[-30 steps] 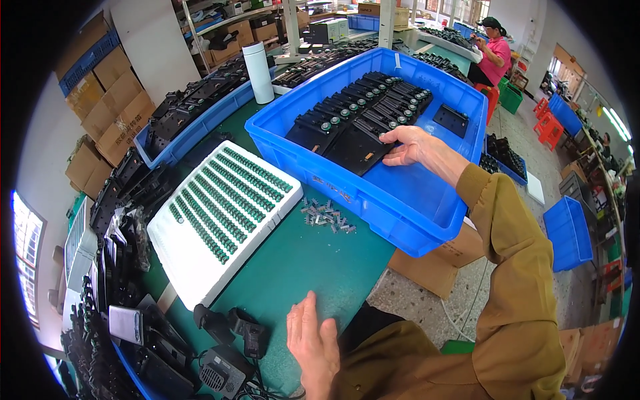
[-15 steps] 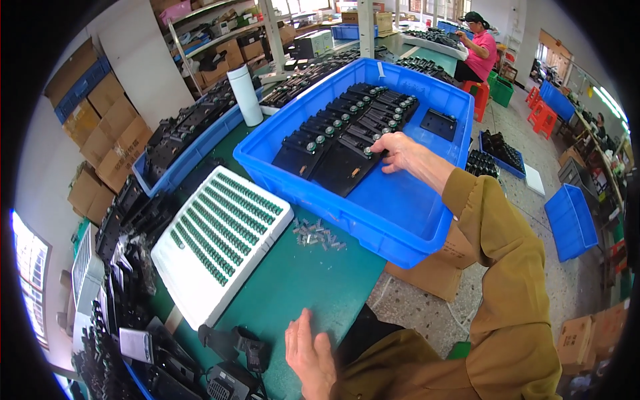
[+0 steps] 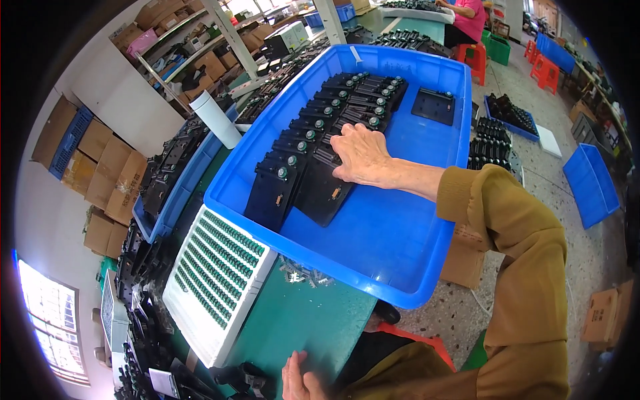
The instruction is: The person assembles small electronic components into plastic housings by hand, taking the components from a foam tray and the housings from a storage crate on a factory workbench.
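Note:
My right hand (image 3: pixel 361 155) reaches into the blue plastic bin (image 3: pixel 400 288), its fingers curled over the black plate (image 3: pixel 323 197) at the near end of a row. The plate carries dark rod-like parts, and the hand covers its upper part. Beside it, in the row to the left, lies another black plate (image 3: pixel 265 200) with a round green-and-silver end piece (image 3: pixel 283 172). At the lower edge of the picture my left hand (image 3: pixel 297 381) hovers near the green table, fingers stretched out, nothing in it; its wrist is cut off.
Left of the bin, a white foam tray (image 3: pixel 241 308) holds rows of small green parts. Small metal pieces (image 3: pixel 303 275) lie on the green tabletop (image 3: pixel 313 313). A single black plate (image 3: pixel 433 107) lies at the bin's far right. A white cylinder (image 3: pixel 215 120) stands behind.
My right hand has shifted from a pinch at the plate's round end piece to a grip over its upper part. The view has turned, and my left hand sits lower in the picture.

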Available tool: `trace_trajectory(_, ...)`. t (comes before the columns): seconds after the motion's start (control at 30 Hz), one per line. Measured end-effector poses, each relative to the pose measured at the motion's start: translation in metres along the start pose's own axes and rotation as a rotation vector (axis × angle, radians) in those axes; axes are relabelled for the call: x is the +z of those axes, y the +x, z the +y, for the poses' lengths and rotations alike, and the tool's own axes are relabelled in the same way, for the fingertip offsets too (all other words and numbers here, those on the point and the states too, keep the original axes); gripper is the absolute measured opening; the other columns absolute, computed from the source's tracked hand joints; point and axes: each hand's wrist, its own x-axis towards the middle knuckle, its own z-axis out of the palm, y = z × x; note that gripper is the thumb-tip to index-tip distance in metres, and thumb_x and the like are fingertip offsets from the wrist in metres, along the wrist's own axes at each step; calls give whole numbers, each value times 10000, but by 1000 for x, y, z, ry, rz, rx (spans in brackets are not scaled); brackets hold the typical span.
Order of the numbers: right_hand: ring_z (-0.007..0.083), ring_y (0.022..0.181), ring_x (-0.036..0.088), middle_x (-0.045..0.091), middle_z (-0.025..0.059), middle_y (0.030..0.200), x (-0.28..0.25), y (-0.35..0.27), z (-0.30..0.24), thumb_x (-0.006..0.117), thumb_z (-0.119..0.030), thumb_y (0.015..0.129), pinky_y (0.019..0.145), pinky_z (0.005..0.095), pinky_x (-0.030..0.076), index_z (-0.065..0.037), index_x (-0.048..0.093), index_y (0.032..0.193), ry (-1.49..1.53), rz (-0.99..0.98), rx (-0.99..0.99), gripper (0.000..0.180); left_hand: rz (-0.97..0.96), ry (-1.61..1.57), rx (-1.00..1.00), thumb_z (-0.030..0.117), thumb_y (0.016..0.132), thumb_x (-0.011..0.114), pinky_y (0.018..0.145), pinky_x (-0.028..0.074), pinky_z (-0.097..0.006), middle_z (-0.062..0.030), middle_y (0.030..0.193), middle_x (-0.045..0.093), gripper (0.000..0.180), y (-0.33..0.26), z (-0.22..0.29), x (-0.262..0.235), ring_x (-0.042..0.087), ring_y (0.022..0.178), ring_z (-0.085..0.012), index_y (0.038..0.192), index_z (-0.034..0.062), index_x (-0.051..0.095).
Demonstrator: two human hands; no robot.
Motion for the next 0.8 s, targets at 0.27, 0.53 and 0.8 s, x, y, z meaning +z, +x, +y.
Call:
trace_trajectory(0.27, 347, 805, 695, 700, 180, 745, 0, 3, -5, 698, -100, 642, 591, 436, 544, -31, 710, 729, 7, 68, -80, 111, -9, 21, -14, 279, 1029, 537, 815, 504, -363, -184, 1088, 677, 403, 1, -1, -1, 664, 947, -309, 1236, -58, 613)
trace_trajectory(0.53, 355, 672, 693, 661, 198, 661, 0, 9, 7, 725, -194, 679, 580, 469, 542, 24, 659, 679, 1, 96, -31, 228, -13, -2, -34, 278, 1025, 538, 830, 509, -372, -195, 1081, 681, 399, 3, 5, -3, 668, 956, -323, 1219, -61, 621)
trace_trajectory(0.8, 351, 691, 700, 670, 189, 686, 0, 3, 1, 749, -171, 659, 586, 469, 547, 14, 657, 705, 82, 27, -42, 211, -6, -17, -40, 260, 1021, 550, 838, 509, -368, -196, 1080, 682, 385, 1, 1, -4, 669, 958, -321, 1216, -64, 623)
